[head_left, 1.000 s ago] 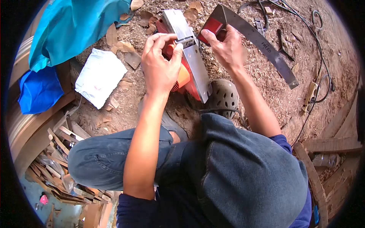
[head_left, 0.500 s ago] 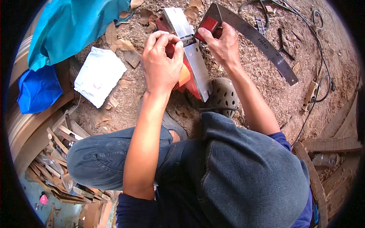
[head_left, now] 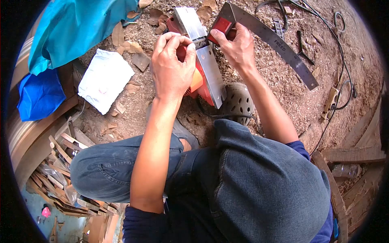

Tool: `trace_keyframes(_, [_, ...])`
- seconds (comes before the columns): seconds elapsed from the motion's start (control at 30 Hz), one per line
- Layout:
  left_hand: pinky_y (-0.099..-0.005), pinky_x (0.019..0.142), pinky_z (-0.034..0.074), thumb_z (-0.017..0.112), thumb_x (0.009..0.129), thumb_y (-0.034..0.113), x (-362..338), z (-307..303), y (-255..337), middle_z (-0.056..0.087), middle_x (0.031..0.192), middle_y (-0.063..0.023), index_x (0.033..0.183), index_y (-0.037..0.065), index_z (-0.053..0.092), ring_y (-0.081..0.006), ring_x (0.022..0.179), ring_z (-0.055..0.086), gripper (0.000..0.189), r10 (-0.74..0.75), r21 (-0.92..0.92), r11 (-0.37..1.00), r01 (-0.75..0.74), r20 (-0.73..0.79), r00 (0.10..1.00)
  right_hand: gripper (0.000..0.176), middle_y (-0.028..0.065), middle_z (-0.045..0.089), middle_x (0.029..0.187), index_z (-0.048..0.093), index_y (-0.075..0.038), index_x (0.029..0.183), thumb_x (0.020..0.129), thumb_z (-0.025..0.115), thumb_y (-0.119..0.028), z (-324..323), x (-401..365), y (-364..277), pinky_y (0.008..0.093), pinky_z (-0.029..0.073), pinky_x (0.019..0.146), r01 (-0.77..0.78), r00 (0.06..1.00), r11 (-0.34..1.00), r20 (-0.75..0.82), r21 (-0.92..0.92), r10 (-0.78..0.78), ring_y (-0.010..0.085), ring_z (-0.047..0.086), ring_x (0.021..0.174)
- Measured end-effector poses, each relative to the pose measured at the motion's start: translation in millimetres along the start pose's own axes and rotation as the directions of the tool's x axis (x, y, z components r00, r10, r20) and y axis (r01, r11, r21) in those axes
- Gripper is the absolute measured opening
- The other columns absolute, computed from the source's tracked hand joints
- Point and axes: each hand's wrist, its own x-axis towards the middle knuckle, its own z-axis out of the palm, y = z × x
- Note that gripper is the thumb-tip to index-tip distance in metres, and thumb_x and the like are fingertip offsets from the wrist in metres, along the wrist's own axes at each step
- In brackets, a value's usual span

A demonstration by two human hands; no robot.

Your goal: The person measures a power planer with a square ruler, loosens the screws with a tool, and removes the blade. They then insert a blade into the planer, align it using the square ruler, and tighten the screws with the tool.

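An electric planer [head_left: 211, 75], orange-red with a silver metal sole, lies sole up on the ground in front of me. My left hand [head_left: 173, 65] is beside its body, thumb and fingers curled into a pinch right at the cutter opening. What that pinch holds, if anything, I cannot tell. My right hand [head_left: 240, 45] grips a dark metal try square [head_left: 279, 45] by its red-faced end, at the planer's sole. The long blade, marked FREED and pierced with small holes, sticks out to the right.
Wood shavings and dry leaves cover the ground. A white crumpled packet [head_left: 106, 81], a blue bag [head_left: 41, 95] and teal cloth [head_left: 79, 30] lie left. To the right are a black T-shaped tool [head_left: 302, 48], a cable [head_left: 344, 56] and a wooden-handled tool [head_left: 330, 103]. Scrap wood [head_left: 60, 178] is piled lower left.
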Motion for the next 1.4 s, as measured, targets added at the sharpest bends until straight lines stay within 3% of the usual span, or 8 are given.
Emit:
trace_keyframes(1.1, [-0.0351, 0.076, 0.058, 0.080, 0.092, 0.012, -0.6, 1.0, -1.1, 0.071, 0.108, -0.0090, 0.098, 0.004, 0.076, -0.0194, 0.079, 0.071, 0.011, -0.010, -0.013, 1.000, 0.010, 0.003, 1.000, 0.039, 0.0223, 0.080, 0.092, 0.075, 0.004, 0.104, 0.090, 0.084, -0.031, -2.4, -0.4, -11.2, 0.0435, 0.061, 0.084, -0.019, 1.000, 1.000, -0.011, -0.020, 0.019, 0.0311, 0.079, 0.087])
trace_keyframes(1.2, [-0.0350, 0.076, 0.058, 0.080, 0.092, 0.012, -0.4, 0.8, -0.6, 0.071, 0.108, -0.0090, 0.098, 0.004, 0.076, -0.0196, 0.079, 0.071, 0.011, -0.008, -0.009, 1.000, 0.008, 0.004, 1.000, 0.039, 0.0218, 0.080, 0.091, 0.075, 0.003, 0.104, 0.090, 0.084, -0.031, -2.5, -1.5, -12.8, 0.0434, 0.061, 0.083, -0.048, 0.999, 0.997, -0.007, 0.056, 0.049, 0.0305, 0.079, 0.086])
trace_keyframes(1.27, [-0.0346, 0.075, 0.058, 0.080, 0.092, 0.012, -0.4, 1.2, -1.0, 0.071, 0.108, -0.0090, 0.098, 0.004, 0.076, -0.0193, 0.078, 0.071, 0.011, 0.023, 0.005, 1.000, -0.023, -0.015, 1.000, 0.039, 0.0218, 0.080, 0.091, 0.075, 0.003, 0.104, 0.090, 0.084, -0.032, -3.5, -1.3, -13.3, 0.0433, 0.061, 0.083, -0.036, 0.999, 0.999, 0.006, -0.033, 0.036, 0.0308, 0.079, 0.086])
trace_keyframes(1.4, [-0.0346, 0.075, 0.058, 0.080, 0.091, 0.012, -0.4, 1.4, -1.4, 0.071, 0.108, -0.0090, 0.098, 0.004, 0.076, -0.0190, 0.079, 0.071, 0.011, -0.016, -0.011, 1.000, 0.016, 0.012, 1.000, 0.039, 0.0221, 0.079, 0.091, 0.075, 0.003, 0.104, 0.090, 0.084, -0.032, -3.7, -2.2, -16.4, 0.0437, 0.061, 0.083, -0.049, 0.998, 0.999, -0.028, -0.012, 0.049, 0.0317, 0.079, 0.086])
